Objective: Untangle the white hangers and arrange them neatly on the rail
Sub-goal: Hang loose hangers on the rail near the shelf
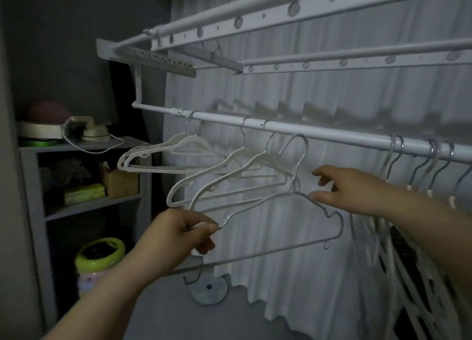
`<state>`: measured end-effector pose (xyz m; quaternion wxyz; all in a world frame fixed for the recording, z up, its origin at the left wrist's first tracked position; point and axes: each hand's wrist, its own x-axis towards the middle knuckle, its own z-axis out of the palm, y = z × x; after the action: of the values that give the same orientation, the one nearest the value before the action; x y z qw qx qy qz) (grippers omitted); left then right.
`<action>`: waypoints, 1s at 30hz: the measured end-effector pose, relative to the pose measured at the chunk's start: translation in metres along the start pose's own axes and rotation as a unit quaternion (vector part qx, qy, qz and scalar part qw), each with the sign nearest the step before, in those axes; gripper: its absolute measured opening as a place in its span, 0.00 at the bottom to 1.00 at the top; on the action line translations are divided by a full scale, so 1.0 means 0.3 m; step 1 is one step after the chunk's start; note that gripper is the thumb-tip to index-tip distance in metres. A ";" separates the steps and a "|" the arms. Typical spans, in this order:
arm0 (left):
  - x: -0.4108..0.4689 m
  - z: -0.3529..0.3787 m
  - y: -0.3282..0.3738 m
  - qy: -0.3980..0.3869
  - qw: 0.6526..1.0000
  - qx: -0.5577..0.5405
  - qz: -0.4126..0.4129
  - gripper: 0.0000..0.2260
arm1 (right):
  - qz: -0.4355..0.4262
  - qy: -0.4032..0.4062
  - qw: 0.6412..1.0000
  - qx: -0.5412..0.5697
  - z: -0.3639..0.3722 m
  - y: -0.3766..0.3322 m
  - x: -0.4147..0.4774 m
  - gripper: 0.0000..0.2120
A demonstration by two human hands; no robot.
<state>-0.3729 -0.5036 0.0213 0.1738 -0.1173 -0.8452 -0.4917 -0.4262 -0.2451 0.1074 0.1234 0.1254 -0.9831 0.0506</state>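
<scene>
Fingertips (209, 227) of the left hand (176, 237) pinch the held hanger (255, 254) at its 9 o'clock end. The right hand (357, 190) is spread loose, its thumb touching the wire at 2 o'clock. The hanger's hook (299, 145) sits just under the rail (332, 136); I cannot tell whether it is caught on it. Raised carelessly, the hook could snag the nearest white hanger (255, 159) at 10 o'clock, or the wire could slip from that thin pinch. A tangled bunch (383, 237) crowds 3 o'clock, and a curtain (281, 89) hangs behind.
</scene>
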 end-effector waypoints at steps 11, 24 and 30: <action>-0.329 -0.464 -0.165 -0.045 0.992 -0.077 -0.090 0.10 | -0.118 -0.153 0.902 0.385 0.074 -0.476 -0.076 0.11; -0.479 -0.537 -0.298 0.006 0.991 0.080 -0.110 0.16 | -0.014 -0.158 0.875 0.457 0.136 -0.718 -0.355 0.08; -0.520 -0.421 -0.222 -0.076 0.995 0.015 -0.056 0.05 | 0.148 -0.043 0.854 0.498 0.229 -0.713 -0.445 0.10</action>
<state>-0.2327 -0.6506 -0.0376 0.0826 -0.1041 -0.8686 -0.4774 -0.2613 -0.4288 0.0218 -0.0066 0.0250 -0.8377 0.5455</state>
